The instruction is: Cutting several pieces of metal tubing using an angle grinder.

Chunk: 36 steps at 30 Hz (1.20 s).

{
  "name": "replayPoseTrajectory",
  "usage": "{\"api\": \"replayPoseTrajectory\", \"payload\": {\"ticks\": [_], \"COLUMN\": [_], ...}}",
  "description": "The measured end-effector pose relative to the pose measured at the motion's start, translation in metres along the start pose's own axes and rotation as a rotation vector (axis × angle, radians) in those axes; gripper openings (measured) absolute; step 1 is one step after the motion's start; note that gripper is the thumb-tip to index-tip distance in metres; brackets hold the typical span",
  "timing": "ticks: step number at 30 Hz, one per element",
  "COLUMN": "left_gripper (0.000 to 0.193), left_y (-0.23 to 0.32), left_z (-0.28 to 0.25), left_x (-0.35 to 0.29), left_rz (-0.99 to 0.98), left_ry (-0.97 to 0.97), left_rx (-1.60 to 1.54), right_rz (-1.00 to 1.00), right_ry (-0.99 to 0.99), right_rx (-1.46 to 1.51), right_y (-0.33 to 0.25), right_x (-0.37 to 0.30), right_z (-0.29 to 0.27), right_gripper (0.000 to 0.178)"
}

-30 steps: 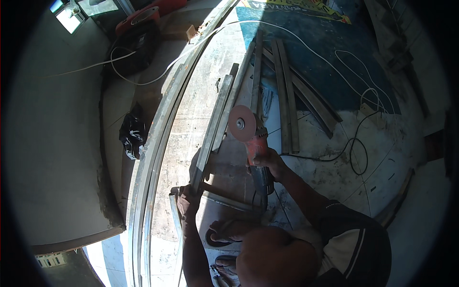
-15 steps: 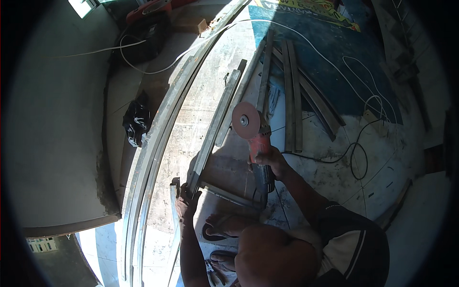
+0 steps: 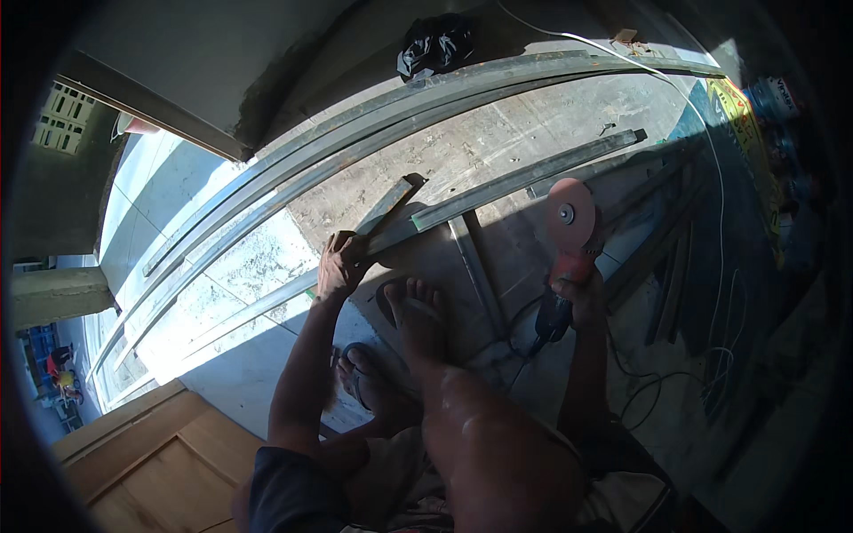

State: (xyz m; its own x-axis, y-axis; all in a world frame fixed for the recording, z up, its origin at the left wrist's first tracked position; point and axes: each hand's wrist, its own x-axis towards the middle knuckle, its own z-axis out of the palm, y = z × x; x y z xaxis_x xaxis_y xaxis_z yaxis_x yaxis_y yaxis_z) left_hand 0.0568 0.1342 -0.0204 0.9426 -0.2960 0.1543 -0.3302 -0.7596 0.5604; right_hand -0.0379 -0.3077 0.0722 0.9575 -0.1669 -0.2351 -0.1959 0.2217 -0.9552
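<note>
The person crouches on a concrete floor (image 3: 533,142) with an angle grinder (image 3: 569,258) in the right hand (image 3: 582,298), the fingers closed around its red body, the round disc tilted up and away from the metal, apart from it. The left hand (image 3: 339,265) presses down on a long steel bar (image 3: 498,186) where a shorter piece (image 3: 391,206) lies across it, fingers wrapped over the bar's edge near its end. The bar runs from that hand up and to the right across the floor, with longer steel rails (image 3: 373,133) lying beyond it. Both bare feet in sandals (image 3: 418,311) sit just beside the bar, between the two hands. To do the cutting or grinding step well, the person would likely want the bar pinned firmly, the holding hand kept well apart from the disc's path, and the power cord (image 3: 657,391) trailing behind the tool rather than under it; the toes look close to the work, which seems a risk. The left arm reaches straight forward, elbow nearly locked; the right arm is bent less, wrist cocked so the disc faces upward. A black bag (image 3: 435,44) lies far off by the wall.
</note>
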Motion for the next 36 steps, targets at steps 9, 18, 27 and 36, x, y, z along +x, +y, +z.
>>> {"api": "replayPoseTrajectory", "payload": {"ticks": [9, 18, 27, 36], "left_gripper": [0.037, 0.04, 0.038, 0.036], "left_y": [-0.02, -0.024, -0.022, -0.028], "left_z": [0.013, 0.014, 0.011, 0.016], "left_x": [-0.003, -0.004, -0.006, -0.006], "left_rz": [0.009, 0.018, -0.001, 0.014], "left_ry": [0.118, 0.173, 0.18, 0.186], "left_rx": [-0.071, -0.11, -0.161, -0.163], "right_rz": [0.158, 0.249, 0.272, 0.295], "right_ry": [-0.253, -0.307, -0.325, -0.313], "right_rx": [-0.39, -0.574, -0.613, -0.639], "right_y": [0.062, 0.089, 0.097, 0.098], "right_x": [0.013, 0.022, 0.029, 0.03], "right_z": [0.081, 0.097, 0.102, 0.108], "right_gripper": [0.063, 0.052, 0.039, 0.035]}}
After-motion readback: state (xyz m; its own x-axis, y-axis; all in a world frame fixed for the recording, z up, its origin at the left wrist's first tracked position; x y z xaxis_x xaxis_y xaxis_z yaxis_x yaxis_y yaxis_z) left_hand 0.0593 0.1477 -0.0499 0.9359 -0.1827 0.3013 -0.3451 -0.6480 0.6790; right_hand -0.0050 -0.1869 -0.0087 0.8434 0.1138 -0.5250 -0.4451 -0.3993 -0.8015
